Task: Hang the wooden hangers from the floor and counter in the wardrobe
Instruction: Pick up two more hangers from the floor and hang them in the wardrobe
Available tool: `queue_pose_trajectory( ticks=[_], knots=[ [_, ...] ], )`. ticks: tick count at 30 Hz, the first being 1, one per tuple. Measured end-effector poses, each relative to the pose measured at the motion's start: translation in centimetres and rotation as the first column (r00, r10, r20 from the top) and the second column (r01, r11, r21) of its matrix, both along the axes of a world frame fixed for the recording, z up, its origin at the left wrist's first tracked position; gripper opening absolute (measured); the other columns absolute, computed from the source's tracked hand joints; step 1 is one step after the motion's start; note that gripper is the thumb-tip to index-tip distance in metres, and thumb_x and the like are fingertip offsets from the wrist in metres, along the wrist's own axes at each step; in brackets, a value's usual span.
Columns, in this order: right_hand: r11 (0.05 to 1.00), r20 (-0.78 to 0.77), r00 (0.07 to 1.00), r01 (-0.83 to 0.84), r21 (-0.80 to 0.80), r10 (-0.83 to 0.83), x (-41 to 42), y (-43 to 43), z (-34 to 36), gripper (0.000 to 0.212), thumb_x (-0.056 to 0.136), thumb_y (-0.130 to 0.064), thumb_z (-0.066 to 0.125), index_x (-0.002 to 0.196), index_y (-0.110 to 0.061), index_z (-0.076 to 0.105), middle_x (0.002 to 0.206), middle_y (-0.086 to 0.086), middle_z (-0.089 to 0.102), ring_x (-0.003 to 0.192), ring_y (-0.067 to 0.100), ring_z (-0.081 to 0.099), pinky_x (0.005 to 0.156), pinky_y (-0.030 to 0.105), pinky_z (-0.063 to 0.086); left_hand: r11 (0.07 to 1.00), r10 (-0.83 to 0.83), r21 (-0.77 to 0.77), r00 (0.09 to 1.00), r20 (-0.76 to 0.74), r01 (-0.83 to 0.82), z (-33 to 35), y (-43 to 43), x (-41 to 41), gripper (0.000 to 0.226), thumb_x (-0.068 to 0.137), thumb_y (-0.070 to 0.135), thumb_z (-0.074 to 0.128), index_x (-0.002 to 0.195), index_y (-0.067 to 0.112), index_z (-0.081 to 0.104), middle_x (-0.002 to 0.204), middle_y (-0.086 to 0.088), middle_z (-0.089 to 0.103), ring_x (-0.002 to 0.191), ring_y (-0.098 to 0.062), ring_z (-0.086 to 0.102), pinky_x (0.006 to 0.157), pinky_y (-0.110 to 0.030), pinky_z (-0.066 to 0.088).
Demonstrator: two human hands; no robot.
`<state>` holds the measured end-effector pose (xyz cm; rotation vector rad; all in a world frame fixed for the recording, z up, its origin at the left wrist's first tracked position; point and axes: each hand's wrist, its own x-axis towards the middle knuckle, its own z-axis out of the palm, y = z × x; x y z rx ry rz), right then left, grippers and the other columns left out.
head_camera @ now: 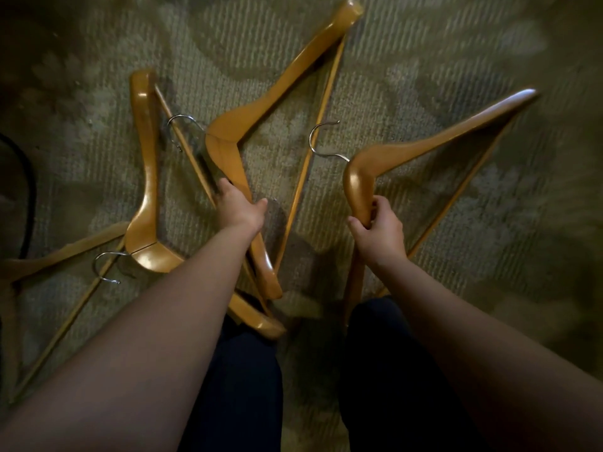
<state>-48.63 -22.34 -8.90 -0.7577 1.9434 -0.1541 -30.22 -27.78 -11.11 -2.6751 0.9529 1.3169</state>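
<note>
Viewed from above, over patterned carpet (424, 60). Landmark: middle hanger (293, 66), flat on the carpet, one arm reaching far up, the other running down toward the viewer, metal hook (181, 125) pointing left. Grasped on that lower arm by left hand (239, 207), thumb on the right side of the wood, fingers curled round the left side. Right of the middle hanger and apart from it: right hanger (424, 145), held near its bend by right hand (380, 233), fingers wrapped round the wood, hook toward the middle hanger's bar; slightly blurred, contact with the carpet not discernible. Just left of the middle hanger: left hanger (146, 158), untouched on the carpet, its bar passing under the middle hanger's hook. Further left, partly out of view: fourth hanger (65, 252), lying under the left hanger's bend. Beyond it, at the frame edge: black cable (29, 190). Below the middle hanger: two legs (248, 386) in dark cloth.
</note>
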Motion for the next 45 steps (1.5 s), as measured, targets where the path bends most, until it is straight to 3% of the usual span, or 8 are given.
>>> queue_pose_trajectory(
  ticks=[7,13,18,25,31,35,38,45],
  knots=[
    [1.000,0.009,0.999,0.030,0.008,-0.031,-0.3,0.6,2.0,0.049,0.090,-0.022,0.056,0.135,-0.020,0.037,0.119,0.005,0.057,0.111,0.025,0.057,0.098,0.048,0.047,0.998,0.053,-0.023,0.999,0.004,-0.053,0.7,0.9,0.5,0.016,0.086,0.010,0.060,0.101,0.010,0.055,0.117,-0.016,0.061,0.110,-0.031,0.058,0.094,-0.038,0.049],
    [0.998,0.021,0.998,0.060,0.007,-0.060,-0.3,-0.2,3.9,0.047,0.089,-0.019,0.055,0.133,-0.018,0.039,0.116,0.007,0.057,0.104,0.023,0.059,0.090,0.048,0.052,0.997,0.050,0.067,0.990,-0.130,-0.042,2.4,-0.2,0.7,0.036,0.089,0.020,0.059,0.120,0.008,0.046,0.118,-0.011,0.060,0.113,-0.030,0.057,0.083,-0.034,0.045],
    [1.000,0.014,1.000,0.010,0.002,-0.010,0.3,-1.4,1.9,0.046,0.089,-0.023,0.056,0.132,-0.018,0.041,0.119,0.007,0.058,0.110,0.026,0.058,0.095,0.049,0.049,0.996,0.002,0.091,0.998,-0.063,0.004,0.4,-1.1,0.1,0.055,0.086,0.023,0.063,0.132,0.006,0.038,0.135,-0.015,0.050,0.125,-0.035,0.047,0.103,-0.043,0.040],
    [1.000,0.020,1.000,0.019,-0.008,-0.019,0.1,-0.3,0.5,0.048,0.091,-0.024,0.055,0.135,-0.020,0.038,0.123,0.006,0.057,0.113,0.025,0.056,0.097,0.049,0.047,0.999,-0.023,-0.026,0.999,0.031,0.024,-0.6,-0.7,-0.1,0.049,0.084,0.019,0.064,0.127,0.007,0.042,0.131,-0.016,0.051,0.121,-0.033,0.051,0.098,-0.040,0.044],
    [0.997,0.041,0.997,0.066,-0.031,-0.064,-0.6,1.1,3.0,0.047,0.092,-0.017,0.052,0.136,-0.016,0.037,0.120,0.005,0.057,0.109,0.021,0.057,0.095,0.045,0.049,0.991,0.033,-0.121,0.977,-0.210,-0.059,2.7,-0.3,1.8,0.018,0.087,0.014,0.059,0.102,0.013,0.048,0.108,-0.009,0.061,0.099,-0.022,0.060,0.089,-0.033,0.047],
    [0.991,-0.012,0.996,0.081,-0.108,-0.083,-0.7,1.1,5.4,0.032,0.090,-0.015,0.054,0.120,-0.013,0.045,0.085,-0.009,0.049,0.078,0.009,0.052,0.067,0.025,0.046,0.992,0.023,-0.110,0.950,-0.310,-0.060,5.2,-0.4,2.3,0.015,0.089,0.007,0.056,0.098,0.013,0.046,0.093,-0.010,0.066,0.069,-0.011,0.067,0.080,-0.035,0.057],
    [0.975,0.054,0.982,0.188,-0.118,-0.183,-0.9,0.8,7.8,0.029,0.088,-0.015,0.057,0.115,-0.017,0.047,0.100,-0.001,0.055,0.096,0.020,0.057,0.085,0.040,0.051,0.997,0.053,-0.034,0.897,-0.438,-0.076,8.2,-0.1,2.3,0.013,0.088,0.005,0.058,0.088,0.014,0.050,0.088,-0.011,0.069,0.062,-0.008,0.068,0.067,-0.026,0.059],
    [0.948,0.248,0.923,0.315,-0.044,-0.295,-2.1,0.9,16.4,0.031,0.088,-0.014,0.058,0.118,-0.013,0.049,0.094,0.004,0.057,0.080,0.019,0.058,0.070,0.032,0.052,0.918,0.375,0.170,0.642,-0.669,-0.358,17.6,3.2,2.7,0.033,0.089,0.006,0.056,0.120,0.011,0.044,0.082,-0.008,0.067,0.067,-0.013,0.068,0.055,-0.023,0.057]
  ],
)
